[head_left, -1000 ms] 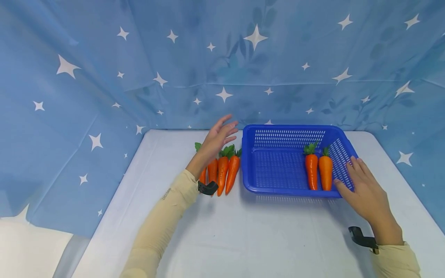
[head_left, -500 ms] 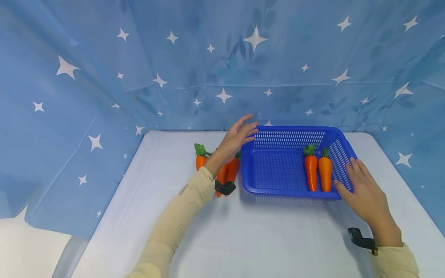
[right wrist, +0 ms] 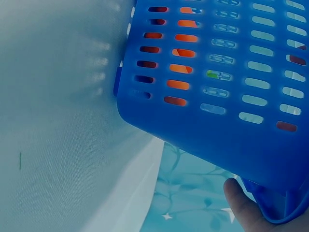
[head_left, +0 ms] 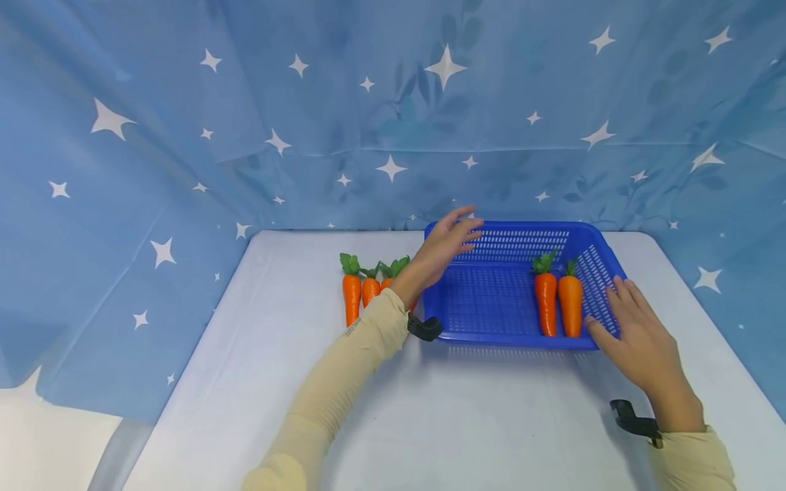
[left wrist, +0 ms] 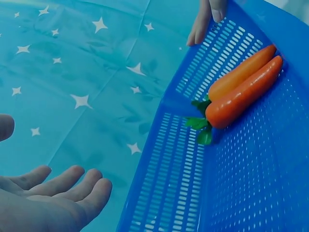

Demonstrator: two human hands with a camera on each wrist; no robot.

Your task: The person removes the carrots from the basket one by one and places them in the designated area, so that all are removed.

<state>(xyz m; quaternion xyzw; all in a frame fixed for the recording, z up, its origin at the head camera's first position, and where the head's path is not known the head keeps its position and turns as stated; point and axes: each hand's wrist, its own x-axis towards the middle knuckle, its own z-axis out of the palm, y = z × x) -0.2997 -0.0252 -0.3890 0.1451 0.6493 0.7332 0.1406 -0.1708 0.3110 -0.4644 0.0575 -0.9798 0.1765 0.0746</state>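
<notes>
My left hand (head_left: 443,247) is over the left end of a blue perforated plastic basket (head_left: 485,339), fingers spread and holding nothing. In the left wrist view that hand (left wrist: 58,205) appears palm up, apart from the basket wall. My right hand (head_left: 641,341) rests on the basket's right rim with fairly straight fingers; its fingertips (left wrist: 200,24) show at the rim in the left wrist view. Inside, to the right, lie a red-orange carrot (head_left: 545,303) and a lighter orange carrot (head_left: 571,307), both with green tops.
Left of the basket several more carrots (head_left: 352,296) lie side by side on the white table (head_left: 245,354), partly covered by my left forearm (head_left: 362,354). A blue star-patterned curtain (head_left: 344,102) stands behind and around the table.
My left hand has moved right, from above the loose carrots to over the basket's left end, uncovering the leftmost carrots. The right hand stays at the right rim.
</notes>
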